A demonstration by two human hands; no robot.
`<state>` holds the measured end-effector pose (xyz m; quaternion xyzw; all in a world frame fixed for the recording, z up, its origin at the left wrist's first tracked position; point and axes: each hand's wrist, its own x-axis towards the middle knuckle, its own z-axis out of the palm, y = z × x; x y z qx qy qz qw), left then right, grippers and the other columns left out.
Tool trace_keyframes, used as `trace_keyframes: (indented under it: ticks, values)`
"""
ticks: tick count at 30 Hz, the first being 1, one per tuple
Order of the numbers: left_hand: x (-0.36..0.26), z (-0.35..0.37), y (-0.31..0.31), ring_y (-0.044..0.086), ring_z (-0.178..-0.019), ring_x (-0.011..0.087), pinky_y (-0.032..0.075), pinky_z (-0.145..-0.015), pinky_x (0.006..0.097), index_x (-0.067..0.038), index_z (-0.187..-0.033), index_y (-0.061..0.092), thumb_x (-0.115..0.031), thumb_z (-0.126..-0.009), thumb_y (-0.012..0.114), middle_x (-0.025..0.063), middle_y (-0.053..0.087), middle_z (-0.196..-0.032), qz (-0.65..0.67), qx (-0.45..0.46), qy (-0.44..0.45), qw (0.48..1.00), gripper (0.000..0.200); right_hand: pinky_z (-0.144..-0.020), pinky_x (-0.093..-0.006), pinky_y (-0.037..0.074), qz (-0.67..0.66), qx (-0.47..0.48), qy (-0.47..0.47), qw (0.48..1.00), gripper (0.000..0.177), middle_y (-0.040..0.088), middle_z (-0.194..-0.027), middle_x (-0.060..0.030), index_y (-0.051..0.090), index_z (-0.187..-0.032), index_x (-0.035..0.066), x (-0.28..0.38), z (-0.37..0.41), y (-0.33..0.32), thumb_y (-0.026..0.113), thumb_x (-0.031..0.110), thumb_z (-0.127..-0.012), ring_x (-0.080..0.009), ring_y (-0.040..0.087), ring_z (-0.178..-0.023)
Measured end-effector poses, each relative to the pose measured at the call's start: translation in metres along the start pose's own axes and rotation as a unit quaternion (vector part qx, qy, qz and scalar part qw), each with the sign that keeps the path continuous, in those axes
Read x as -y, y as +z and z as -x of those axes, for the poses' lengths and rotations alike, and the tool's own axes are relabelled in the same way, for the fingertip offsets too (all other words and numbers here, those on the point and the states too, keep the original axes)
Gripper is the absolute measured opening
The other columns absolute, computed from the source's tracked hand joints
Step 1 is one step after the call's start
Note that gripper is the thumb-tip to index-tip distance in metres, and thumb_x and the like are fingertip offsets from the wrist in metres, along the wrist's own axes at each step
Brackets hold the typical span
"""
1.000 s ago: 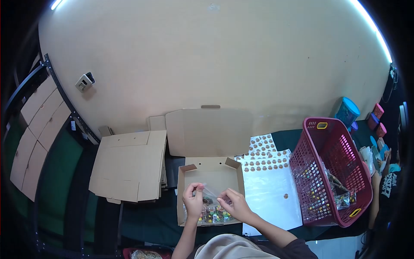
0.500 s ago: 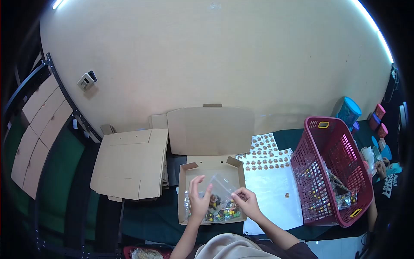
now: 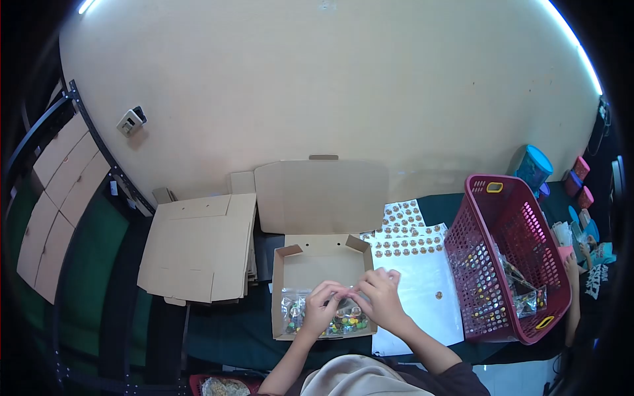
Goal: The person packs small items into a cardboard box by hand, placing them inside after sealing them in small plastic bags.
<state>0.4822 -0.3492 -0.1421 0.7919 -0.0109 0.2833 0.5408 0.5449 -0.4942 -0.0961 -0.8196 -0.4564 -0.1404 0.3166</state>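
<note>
Over the front of an open cardboard box (image 3: 323, 261), my two hands meet with fingertips pinched together. My left hand (image 3: 321, 308) and my right hand (image 3: 381, 298) are both closed on the top of a clear plastic bag (image 3: 339, 310), which they largely hide. Inside the box, along its front, lie clear bags of small colourful pieces (image 3: 292, 315); the pieces are too small to name. The box's lid (image 3: 321, 196) stands raised against the wall.
Flat cardboard boxes (image 3: 188, 254) are stacked left. To the right lie sheets of round stickers (image 3: 415, 310) and a maroon plastic basket (image 3: 485, 290) with filled bags. Beyond it are blue tubs (image 3: 533, 168) and another person's arm (image 3: 573, 297). A black shelf frame (image 3: 109, 165) stands far left.
My left hand has gone from spread fingers to a pinch, moving right to meet my right hand. The clear bag, earlier held up by my right hand, is now mostly covered by both.
</note>
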Motion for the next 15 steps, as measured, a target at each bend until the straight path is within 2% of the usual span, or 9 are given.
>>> trace_keyframes:
  ticks: [1,2,4,5,7,8,10,12,15]
  values:
    - [-0.002,-0.001,0.0,0.056,-0.07,0.0199,0.044,-0.064,0.029,-0.001,-0.077,0.061,-0.008,-0.077,0.06,0.0089,0.059,-0.075,-0.012,-0.012,-0.011,1.0,0.008,-0.068,-0.0356,0.03,-0.022,-0.002,-0.025,0.999,0.016,0.048,-0.07,-0.0026,0.053,-0.066,0.007,-0.003,-0.002,0.005,0.064,0.018,-0.07,-0.0197,0.047,-0.074]
    - [0.001,-0.006,-0.006,0.055,-0.069,0.0206,0.044,-0.063,0.0291,-0.002,-0.075,0.061,-0.008,-0.075,0.06,0.0087,0.058,-0.073,-0.08,-0.02,0.043,0.996,0.006,-0.065,-0.0332,0.032,-0.067,0.0,-0.035,0.997,0.016,0.047,-0.069,-0.0047,0.051,-0.067,0.006,-0.005,-0.003,0.011,0.062,0.018,-0.071,-0.0204,0.049,-0.067]
    - [0.0,-0.014,-0.015,0.054,-0.069,0.0215,0.043,-0.062,0.0289,-0.002,-0.073,0.06,-0.009,-0.074,0.061,0.0089,0.057,-0.07,-0.125,-0.066,0.074,0.987,0.007,-0.062,-0.0316,0.034,-0.083,-0.01,-0.022,0.996,0.013,0.047,-0.068,-0.0056,0.051,-0.069,0.006,0.002,-0.007,0.022,0.061,0.015,-0.072,-0.0222,0.049,-0.062]
    - [-0.005,-0.018,-0.019,0.054,-0.069,0.0215,0.043,-0.062,0.0289,-0.002,-0.073,0.06,-0.009,-0.074,0.061,0.0089,0.057,-0.07,-0.123,-0.071,0.07,0.987,0.007,-0.062,-0.0316,0.034,-0.082,-0.004,-0.025,0.996,0.013,0.047,-0.068,-0.0056,0.051,-0.069,0.006,0.006,-0.011,0.021,0.061,0.015,-0.072,-0.0222,0.049,-0.062]
    - [-0.017,-0.027,-0.03,0.053,-0.067,0.0212,0.042,-0.061,0.0282,-0.001,-0.071,0.059,-0.01,-0.074,0.061,0.0081,0.057,-0.068,-0.079,-0.162,0.034,0.983,0.01,-0.06,-0.0321,0.035,-0.114,-0.011,-0.029,0.993,0.011,0.047,-0.068,-0.0061,0.051,-0.071,0.005,0.015,-0.022,0.015,0.059,0.012,-0.072,-0.0232,0.049,-0.061]
    - [-0.018,-0.032,-0.036,0.053,-0.067,0.0212,0.042,-0.061,0.0282,-0.001,-0.071,0.059,-0.01,-0.074,0.061,0.0081,0.057,-0.068,-0.079,-0.165,0.033,0.983,0.01,-0.06,-0.0321,0.035,-0.115,-0.009,-0.031,0.993,0.011,0.047,-0.068,-0.0061,0.051,-0.071,0.005,0.02,-0.024,0.016,0.059,0.012,-0.072,-0.0232,0.049,-0.061]
    - [-0.019,-0.039,-0.047,0.052,-0.065,0.0203,0.041,-0.059,0.0279,-0.001,-0.069,0.057,-0.012,-0.075,0.061,0.0073,0.056,-0.067,-0.107,-0.207,0.083,0.969,0.013,-0.061,-0.0321,0.036,-0.14,-0.031,-0.061,0.988,0.011,0.047,-0.068,-0.0063,0.051,-0.071,0.005,0.027,-0.028,0.02,0.059,0.011,-0.071,-0.0227,0.05,-0.062]
    - [-0.02,-0.04,-0.052,0.052,-0.064,0.0192,0.041,-0.059,0.0278,-0.001,-0.069,0.057,-0.012,-0.076,0.06,0.007,0.056,-0.067,-0.123,-0.211,0.102,0.964,0.014,-0.061,-0.0315,0.037,-0.15,-0.024,-0.058,0.987,0.012,0.048,-0.069,-0.0064,0.051,-0.071,0.005,0.03,-0.028,0.025,0.06,0.013,-0.071,-0.0223,0.051,-0.063]
    - [-0.015,-0.038,-0.057,0.052,-0.066,0.0194,0.041,-0.06,0.0275,-0.001,-0.069,0.057,-0.012,-0.077,0.059,0.0074,0.056,-0.067,-0.112,-0.221,0.073,0.966,0.014,-0.062,-0.0319,0.037,-0.148,0.004,-0.046,0.988,0.011,0.048,-0.069,-0.0066,0.051,-0.071,0.005,0.033,-0.03,0.027,0.059,0.012,-0.071,-0.0226,0.051,-0.064]
